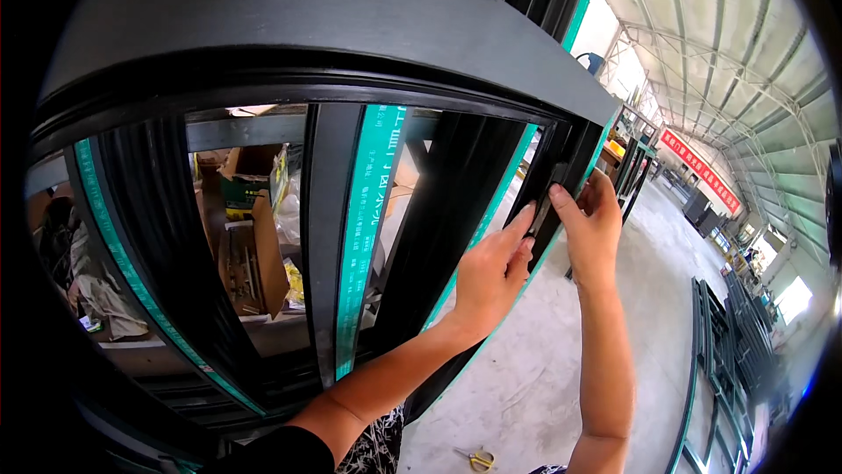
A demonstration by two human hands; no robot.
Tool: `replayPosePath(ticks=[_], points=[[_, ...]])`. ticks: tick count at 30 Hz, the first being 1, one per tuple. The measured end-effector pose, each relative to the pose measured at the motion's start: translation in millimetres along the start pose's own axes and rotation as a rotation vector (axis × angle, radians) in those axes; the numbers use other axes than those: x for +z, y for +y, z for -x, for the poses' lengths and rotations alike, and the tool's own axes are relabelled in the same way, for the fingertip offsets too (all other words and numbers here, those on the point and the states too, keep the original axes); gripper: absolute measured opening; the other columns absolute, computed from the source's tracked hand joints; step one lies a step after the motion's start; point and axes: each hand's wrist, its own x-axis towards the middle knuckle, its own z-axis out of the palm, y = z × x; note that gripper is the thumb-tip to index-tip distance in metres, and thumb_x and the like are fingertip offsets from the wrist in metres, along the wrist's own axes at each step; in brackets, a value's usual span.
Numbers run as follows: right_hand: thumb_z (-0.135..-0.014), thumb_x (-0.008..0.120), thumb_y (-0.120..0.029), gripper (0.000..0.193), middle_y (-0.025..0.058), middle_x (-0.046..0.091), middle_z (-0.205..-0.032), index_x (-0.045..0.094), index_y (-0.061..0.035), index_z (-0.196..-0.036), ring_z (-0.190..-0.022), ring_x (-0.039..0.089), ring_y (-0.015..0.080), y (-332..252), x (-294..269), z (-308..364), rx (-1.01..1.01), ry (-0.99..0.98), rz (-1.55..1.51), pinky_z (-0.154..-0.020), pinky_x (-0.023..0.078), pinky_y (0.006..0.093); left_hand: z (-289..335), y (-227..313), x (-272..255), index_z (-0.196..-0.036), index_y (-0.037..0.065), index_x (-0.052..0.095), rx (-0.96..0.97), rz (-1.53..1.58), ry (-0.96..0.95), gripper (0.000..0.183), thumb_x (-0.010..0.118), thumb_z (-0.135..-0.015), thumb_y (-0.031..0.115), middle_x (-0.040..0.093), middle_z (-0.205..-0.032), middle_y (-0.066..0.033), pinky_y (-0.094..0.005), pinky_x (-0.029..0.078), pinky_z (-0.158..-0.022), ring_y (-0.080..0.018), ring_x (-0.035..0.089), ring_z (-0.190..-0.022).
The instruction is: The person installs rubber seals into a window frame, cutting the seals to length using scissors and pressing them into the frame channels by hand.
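Note:
A large dark grey metal frame (324, 9), likely for a window or door, stands tilted in front of me. Its right-hand upright has a black grooved channel with green film along its edge. Both hands work at that channel, pinching a narrow dark strip-like piece (543, 206) against it. My left hand (493, 279) has its thumb and fingertips at the strip's lower end. My right hand (593, 215) presses its thumb near the upper end, with the other fingers curled behind the upright. The fingers cover part of the strip, so its exact kind is unclear.
Behind the frame stand several dark profiles with green film (364, 237). An open cardboard box (267, 255) with parts sits on a shelf there. Yellow-handled scissors (480, 460) lie on the concrete floor. More dark frames (724, 369) stack at the right, below a red banner (699, 167).

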Motion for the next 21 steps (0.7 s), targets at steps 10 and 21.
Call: replayPosePath(ticks=[10,21], points=[[-0.085,0.077,-0.015,0.038,0.0017,0.066,-0.086,0.061,0.0024,-0.116,-0.072,0.052,0.0063,2,4,0,0.038,0.01,-0.048,-0.065,0.045,0.0239,-2,11,-3,-0.141,0.009,0.054,-0.12,0.081,-0.047,0.039,0.056,-0.102,0.011,0.064,-0.079,-0.0045,-0.0246,0.055,-0.06,-0.0084,0.061,-0.062],[-0.088,0.073,-0.012,0.025,0.0007,0.064,-0.088,0.06,0.0008,-0.105,-0.076,0.055,0.0056,0,12,-7,0.091,0.047,-0.147,-0.068,0.046,0.0226,-6,10,-4,-0.141,0.009,0.054,-0.104,0.012,-0.06,0.039,0.056,-0.102,0.01,0.064,-0.078,-0.0048,-0.0247,0.055,-0.059,-0.0081,0.06,-0.06]])
